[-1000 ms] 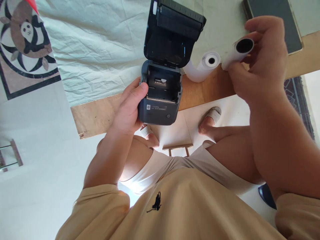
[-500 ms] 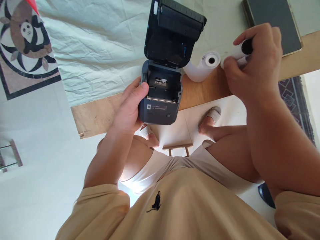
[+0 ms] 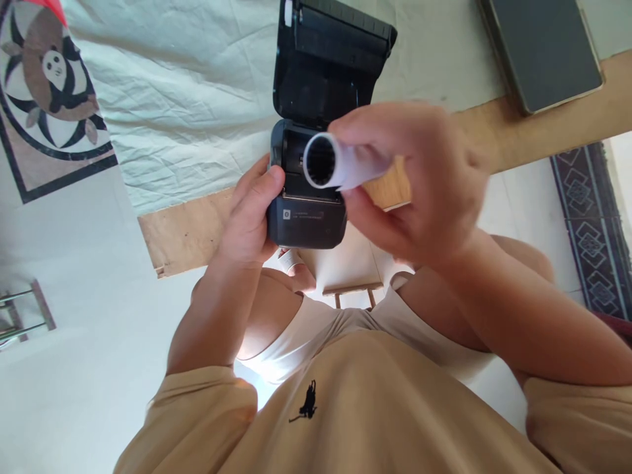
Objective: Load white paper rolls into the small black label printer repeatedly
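Note:
My left hand [image 3: 247, 220] grips the left side of a small black label printer [image 3: 309, 227], thumb along its rim. The printer's lid [image 3: 318, 85] stands hinged up, so the paper bay is exposed. In my right hand [image 3: 434, 184] is a white paper roll [image 3: 358, 164], pinched between thumb and fingers. Its hollow, dark end faces left, in front of the right part of the bay. I cannot tell whether the roll touches the printer. The roll and hand hide much of the bay's inside.
A pale green cloth [image 3: 187, 85] covers the table, with a bare wooden edge [image 3: 182, 234] along the near side. A dark flat tablet-like object [image 3: 546, 52] lies at the upper right. Below the edge are my legs and a wooden stool or rung [image 3: 353, 288].
My right hand has carried the white roll left from the table edge to the printer. The second roll, seen beside the printer before, is now out of sight. My left hand has barely moved.

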Demonstrator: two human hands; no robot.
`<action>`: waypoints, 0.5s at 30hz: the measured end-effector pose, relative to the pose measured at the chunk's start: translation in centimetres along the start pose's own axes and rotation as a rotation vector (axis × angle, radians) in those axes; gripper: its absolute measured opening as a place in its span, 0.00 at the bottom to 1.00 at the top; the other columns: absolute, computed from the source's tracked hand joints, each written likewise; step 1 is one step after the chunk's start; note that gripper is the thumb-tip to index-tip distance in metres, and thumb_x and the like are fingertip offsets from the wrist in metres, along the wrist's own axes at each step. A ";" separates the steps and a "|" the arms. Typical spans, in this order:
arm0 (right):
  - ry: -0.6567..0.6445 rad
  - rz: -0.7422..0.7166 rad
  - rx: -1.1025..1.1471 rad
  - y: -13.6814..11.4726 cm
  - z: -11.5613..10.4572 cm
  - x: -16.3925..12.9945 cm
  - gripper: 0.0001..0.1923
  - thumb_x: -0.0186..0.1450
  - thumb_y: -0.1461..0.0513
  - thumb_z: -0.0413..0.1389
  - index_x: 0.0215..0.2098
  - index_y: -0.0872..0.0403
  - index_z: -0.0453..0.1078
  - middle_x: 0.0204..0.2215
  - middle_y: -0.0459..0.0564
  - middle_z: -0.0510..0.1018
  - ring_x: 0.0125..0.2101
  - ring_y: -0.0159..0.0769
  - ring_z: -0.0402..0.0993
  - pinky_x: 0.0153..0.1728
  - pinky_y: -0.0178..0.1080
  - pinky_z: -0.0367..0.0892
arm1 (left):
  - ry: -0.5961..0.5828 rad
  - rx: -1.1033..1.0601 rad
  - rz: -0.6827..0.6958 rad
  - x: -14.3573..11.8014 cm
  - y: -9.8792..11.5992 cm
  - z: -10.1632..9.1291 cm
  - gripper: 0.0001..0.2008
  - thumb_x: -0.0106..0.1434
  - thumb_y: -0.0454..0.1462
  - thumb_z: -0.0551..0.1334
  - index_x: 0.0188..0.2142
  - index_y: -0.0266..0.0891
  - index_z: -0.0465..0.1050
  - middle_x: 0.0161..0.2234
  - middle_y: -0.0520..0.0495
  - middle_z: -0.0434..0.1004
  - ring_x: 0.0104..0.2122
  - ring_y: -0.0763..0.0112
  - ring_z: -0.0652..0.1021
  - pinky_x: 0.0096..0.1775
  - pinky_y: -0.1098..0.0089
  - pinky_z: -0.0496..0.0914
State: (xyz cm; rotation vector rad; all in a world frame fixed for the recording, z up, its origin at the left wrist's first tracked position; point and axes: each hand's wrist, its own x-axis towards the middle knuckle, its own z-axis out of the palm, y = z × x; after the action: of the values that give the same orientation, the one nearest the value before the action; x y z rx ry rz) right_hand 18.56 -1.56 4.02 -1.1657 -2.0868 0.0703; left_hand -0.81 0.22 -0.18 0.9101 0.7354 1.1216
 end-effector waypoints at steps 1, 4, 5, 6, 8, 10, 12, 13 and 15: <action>0.025 -0.054 -0.015 -0.5 0.2 0.2 0.18 0.62 0.63 0.51 0.51 0.50 0.62 0.47 0.42 0.75 0.47 0.28 0.73 0.48 0.36 0.69 | 0.011 0.004 0.014 0.0 0.0 0.0 0.12 0.63 0.43 0.62 0.34 0.35 0.74 0.31 0.49 0.76 0.30 0.76 0.77 0.32 0.76 0.71; 0.030 -0.048 -0.091 -1.2 0.7 0.8 0.16 0.64 0.63 0.51 0.51 0.50 0.61 0.47 0.41 0.75 0.45 0.28 0.73 0.46 0.35 0.67 | 0.022 0.009 0.012 0.0 -0.1 0.0 0.14 0.63 0.45 0.62 0.36 0.35 0.75 0.33 0.48 0.76 0.34 0.75 0.77 0.36 0.76 0.72; 0.001 -0.008 -0.129 -1.3 0.8 0.9 0.16 0.66 0.61 0.50 0.52 0.50 0.60 0.48 0.42 0.74 0.45 0.29 0.73 0.46 0.36 0.66 | 0.021 0.005 0.015 -0.1 -0.1 0.0 0.16 0.63 0.46 0.62 0.39 0.35 0.75 0.36 0.47 0.76 0.37 0.73 0.78 0.39 0.75 0.72; -0.027 0.034 -0.169 -1.3 0.8 0.9 0.16 0.67 0.60 0.50 0.53 0.50 0.60 0.49 0.43 0.74 0.45 0.30 0.73 0.45 0.36 0.65 | 0.018 0.006 0.014 -0.2 -0.1 0.1 0.18 0.63 0.47 0.62 0.42 0.34 0.75 0.40 0.45 0.76 0.41 0.70 0.77 0.42 0.73 0.73; -0.086 0.105 -0.219 -1.3 1.0 1.0 0.16 0.68 0.56 0.48 0.53 0.52 0.60 0.49 0.46 0.73 0.44 0.31 0.73 0.44 0.37 0.63 | 0.001 0.023 -0.012 -0.3 0.0 0.2 0.20 0.63 0.48 0.60 0.46 0.34 0.74 0.42 0.43 0.76 0.43 0.66 0.77 0.42 0.69 0.74; -0.131 0.147 -0.219 -1.3 1.3 1.0 0.15 0.68 0.55 0.47 0.49 0.53 0.62 0.46 0.47 0.74 0.43 0.31 0.73 0.43 0.37 0.61 | -0.006 0.044 -0.034 -0.5 0.2 0.4 0.18 0.64 0.47 0.59 0.44 0.34 0.73 0.40 0.43 0.75 0.40 0.66 0.77 0.39 0.68 0.74; -0.137 0.139 -0.201 -1.3 1.6 1.0 0.11 0.68 0.57 0.47 0.46 0.52 0.63 0.44 0.44 0.75 0.42 0.29 0.73 0.43 0.37 0.60 | -0.007 0.056 -0.031 -0.6 0.4 0.6 0.16 0.64 0.45 0.60 0.41 0.34 0.72 0.36 0.44 0.74 0.37 0.69 0.76 0.36 0.70 0.73; -0.131 0.125 -0.194 -1.3 1.7 0.9 0.09 0.67 0.59 0.48 0.45 0.52 0.63 0.43 0.42 0.76 0.41 0.28 0.73 0.43 0.36 0.60 | 0.001 0.060 -0.023 -0.6 0.5 0.7 0.15 0.64 0.45 0.60 0.40 0.34 0.72 0.35 0.45 0.73 0.36 0.69 0.76 0.36 0.71 0.73; -0.111 0.097 -0.186 -1.3 1.8 0.8 0.07 0.67 0.61 0.48 0.43 0.51 0.64 0.43 0.40 0.76 0.40 0.26 0.73 0.43 0.36 0.60 | 0.007 0.074 -0.026 -0.7 0.6 0.8 0.14 0.64 0.45 0.60 0.37 0.34 0.72 0.33 0.46 0.72 0.34 0.70 0.75 0.34 0.71 0.72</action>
State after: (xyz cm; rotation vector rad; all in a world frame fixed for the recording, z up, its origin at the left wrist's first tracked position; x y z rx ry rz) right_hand 16.26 -1.16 3.62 -1.4038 -2.1691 -0.0141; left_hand -0.56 -0.50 0.80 0.9568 0.7965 1.0809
